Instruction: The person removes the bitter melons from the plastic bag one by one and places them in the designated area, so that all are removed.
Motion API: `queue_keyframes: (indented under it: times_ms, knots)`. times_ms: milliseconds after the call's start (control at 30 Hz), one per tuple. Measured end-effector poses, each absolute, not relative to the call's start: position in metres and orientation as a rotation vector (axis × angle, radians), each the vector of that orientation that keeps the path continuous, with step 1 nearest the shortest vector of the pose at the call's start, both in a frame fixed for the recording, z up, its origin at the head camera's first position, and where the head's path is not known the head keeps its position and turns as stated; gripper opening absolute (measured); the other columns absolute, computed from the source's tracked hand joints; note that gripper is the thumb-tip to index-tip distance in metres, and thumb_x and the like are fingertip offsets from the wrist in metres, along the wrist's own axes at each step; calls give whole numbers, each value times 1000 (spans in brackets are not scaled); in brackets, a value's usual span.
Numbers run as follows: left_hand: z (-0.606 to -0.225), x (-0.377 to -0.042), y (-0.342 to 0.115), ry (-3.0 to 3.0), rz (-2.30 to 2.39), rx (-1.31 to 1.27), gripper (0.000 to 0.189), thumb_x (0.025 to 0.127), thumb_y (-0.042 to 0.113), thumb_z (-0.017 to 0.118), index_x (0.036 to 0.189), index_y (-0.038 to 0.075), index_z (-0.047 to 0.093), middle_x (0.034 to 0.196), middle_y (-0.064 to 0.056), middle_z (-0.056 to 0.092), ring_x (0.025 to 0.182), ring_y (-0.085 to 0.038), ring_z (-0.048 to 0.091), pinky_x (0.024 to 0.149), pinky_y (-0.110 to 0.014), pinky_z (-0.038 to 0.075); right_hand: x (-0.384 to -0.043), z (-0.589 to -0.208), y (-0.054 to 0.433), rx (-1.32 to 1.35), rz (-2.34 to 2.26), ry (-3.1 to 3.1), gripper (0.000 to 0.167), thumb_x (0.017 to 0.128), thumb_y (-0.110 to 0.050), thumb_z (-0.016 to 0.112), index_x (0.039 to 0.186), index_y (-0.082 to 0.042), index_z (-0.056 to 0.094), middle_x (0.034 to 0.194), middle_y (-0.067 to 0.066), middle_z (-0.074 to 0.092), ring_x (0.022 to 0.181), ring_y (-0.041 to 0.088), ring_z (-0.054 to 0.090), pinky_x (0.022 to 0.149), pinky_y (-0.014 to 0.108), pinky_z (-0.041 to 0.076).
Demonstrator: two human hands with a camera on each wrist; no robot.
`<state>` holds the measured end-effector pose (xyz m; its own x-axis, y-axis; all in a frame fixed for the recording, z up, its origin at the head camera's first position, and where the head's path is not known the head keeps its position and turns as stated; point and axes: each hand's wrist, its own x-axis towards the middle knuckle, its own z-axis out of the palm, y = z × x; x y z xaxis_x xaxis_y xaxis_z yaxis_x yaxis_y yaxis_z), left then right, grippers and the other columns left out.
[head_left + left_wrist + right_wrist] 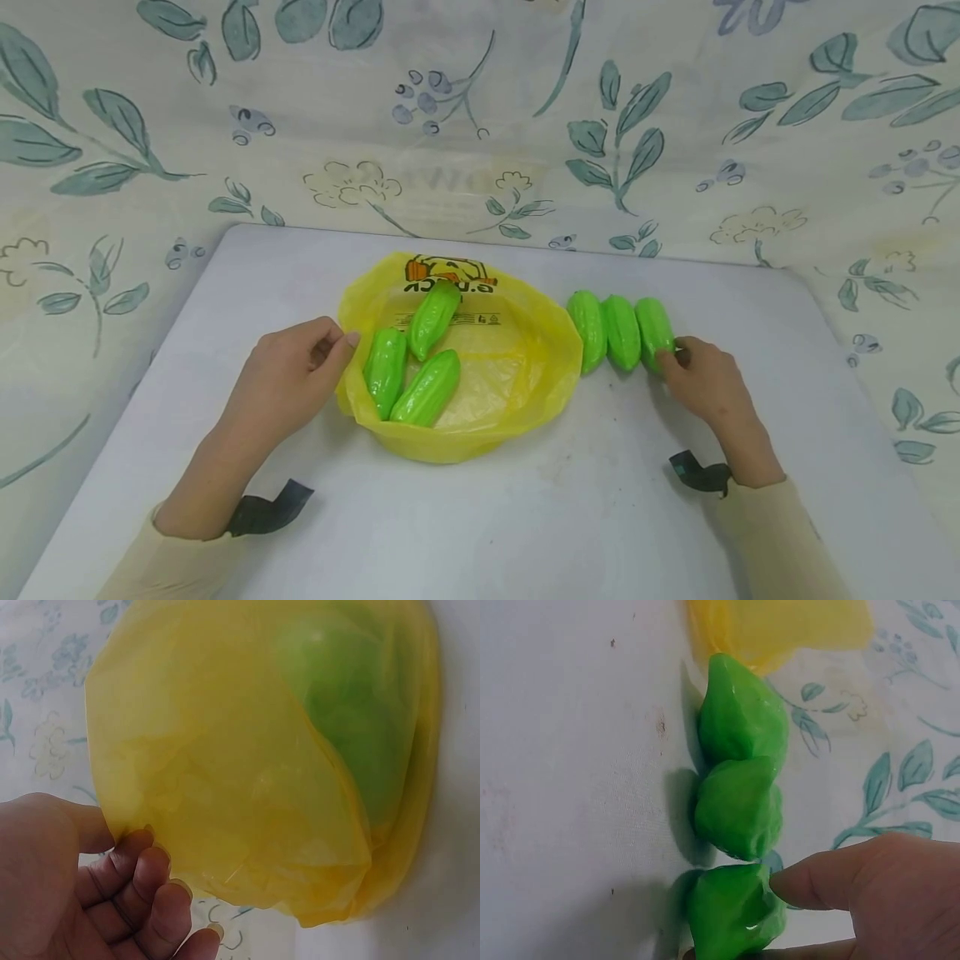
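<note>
A yellow plastic bag [465, 446] sits with its mouth spread wide on the white table. Three glossy, ridged green cucumbers [427, 390] lie inside, toward its left side. My left hand [288, 375] pinches the bag's left rim between thumb and fingers, as the left wrist view shows. Right of the bag, three more green cucumbers stand side by side in a row. My right hand [708, 379] grips the lower end of the rightmost cucumber [654, 325], thumb on one side. In the right wrist view, the middle cucumber [739, 806] and the far cucumber [739, 712] are untouched.
The white table [555, 525] ends at the back against a floral-patterned cloth [487, 125]. The leftmost cucumber of the row [587, 329] is close to the bag's right edge. A black strap [270, 508] is on each wrist.
</note>
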<state>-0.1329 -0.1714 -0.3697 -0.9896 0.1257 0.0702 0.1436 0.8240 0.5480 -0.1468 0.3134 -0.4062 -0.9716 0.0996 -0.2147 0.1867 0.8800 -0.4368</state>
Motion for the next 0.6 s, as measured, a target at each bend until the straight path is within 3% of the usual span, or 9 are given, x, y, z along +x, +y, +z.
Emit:
queue_keyframes:
  times_ms: [300,600]
  knots:
    - [-371,-133,-172,-2974,-895,-211,26,107,30,59,94,8,64,71,-2,55,68,-23,50,57,-34,42,-148,-408,313,270,-691,2858,75,108,-50,46,147,14,44,134,37,58,119,52,58,91,61,52]
    - [-373,-133,-174,-2971,-900,-220,26,108,30,58,94,9,64,71,-2,55,68,-23,50,57,-35,42,-149,-407,314,221,-687,2871,69,109,-45,45,144,14,48,133,37,58,117,52,59,89,61,52]
